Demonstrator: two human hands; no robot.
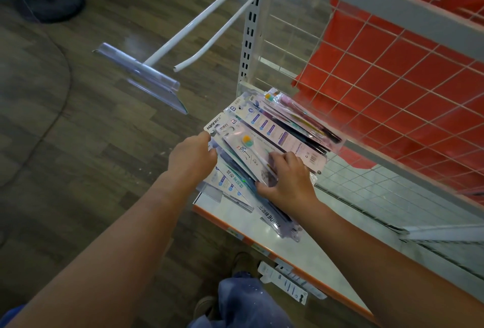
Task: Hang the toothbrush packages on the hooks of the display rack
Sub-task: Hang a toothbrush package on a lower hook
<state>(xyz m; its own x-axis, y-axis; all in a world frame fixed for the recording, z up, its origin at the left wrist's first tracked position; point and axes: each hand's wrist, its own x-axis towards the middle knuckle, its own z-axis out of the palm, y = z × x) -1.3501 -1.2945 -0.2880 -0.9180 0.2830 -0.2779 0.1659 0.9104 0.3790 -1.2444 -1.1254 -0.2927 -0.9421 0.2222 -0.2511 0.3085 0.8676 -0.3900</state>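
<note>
Flat toothbrush packages (272,128) lie fanned in a loose pile below the bare white hooks (209,39).

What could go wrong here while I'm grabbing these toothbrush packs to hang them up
The pile of packages overhangs the shelf edge where your left hand grips it, so some may slide off; one package already lies on the floor. The hook tip points toward you at working height and could jab you as you rise.
</note>
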